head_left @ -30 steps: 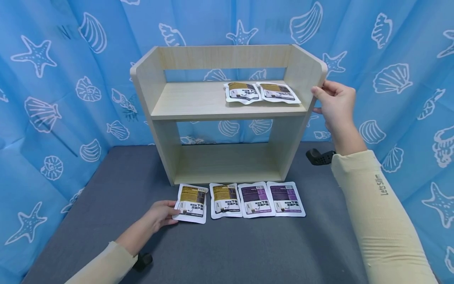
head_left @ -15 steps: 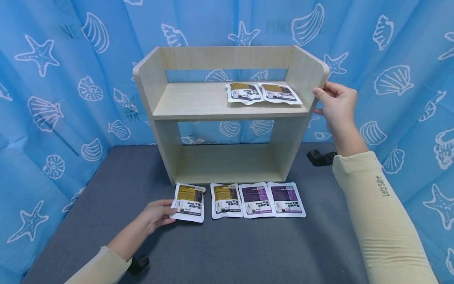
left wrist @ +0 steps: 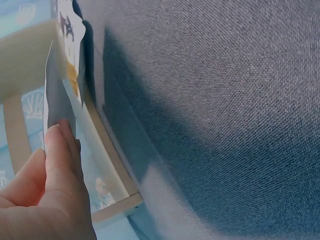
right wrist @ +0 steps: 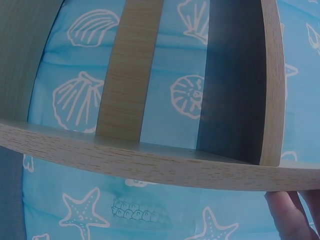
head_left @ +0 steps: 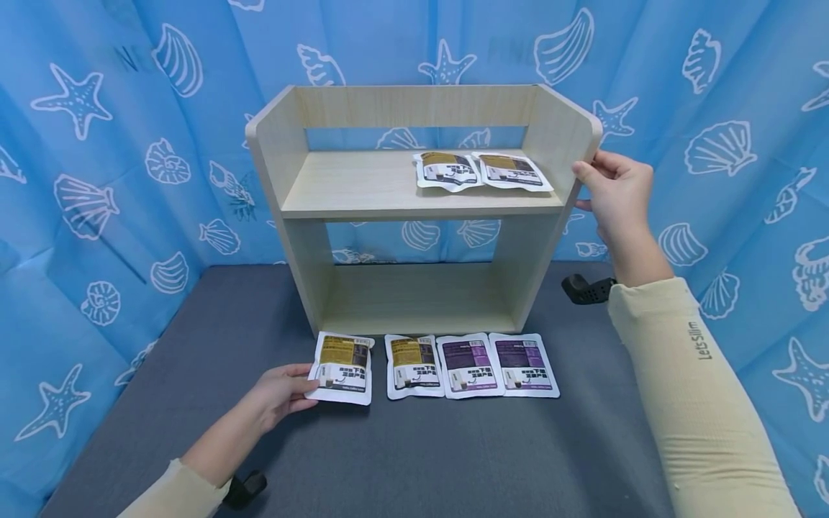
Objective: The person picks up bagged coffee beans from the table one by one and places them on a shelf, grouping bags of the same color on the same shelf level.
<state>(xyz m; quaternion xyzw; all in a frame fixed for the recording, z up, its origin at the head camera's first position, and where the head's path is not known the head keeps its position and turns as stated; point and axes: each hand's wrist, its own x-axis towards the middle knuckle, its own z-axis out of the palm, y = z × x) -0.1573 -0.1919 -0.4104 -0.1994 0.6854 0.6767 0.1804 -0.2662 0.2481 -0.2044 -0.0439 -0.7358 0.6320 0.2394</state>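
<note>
Pinched by its left edge, a white pouch with a gold label [head_left: 343, 367] is in my left hand [head_left: 283, 394]. The left wrist view shows that pouch [left wrist: 59, 100] edge-on and lifted off the cloth, thumb on one face and fingers on the other. My right hand [head_left: 618, 191] grips the right side panel of a pale wooden two-tier shelf [head_left: 424, 214]. In the right wrist view only some fingers [right wrist: 290, 215] show, at the panel's edge. Beside the held pouch lie another gold-label pouch [head_left: 414, 367] and two purple-label pouches [head_left: 470, 365] [head_left: 523, 365] in a row.
Two gold-label pouches [head_left: 447, 170] [head_left: 514, 171] lie on the shelf's upper board, toward the right. The shelf stands on a dark grey cloth-covered table [head_left: 466, 460]. Behind it hangs a blue curtain [head_left: 388, 43] with white shell prints.
My left hand has shifted slightly left with the pouch, widening the gap to the row. My right hand keeps its grip on the shelf panel.
</note>
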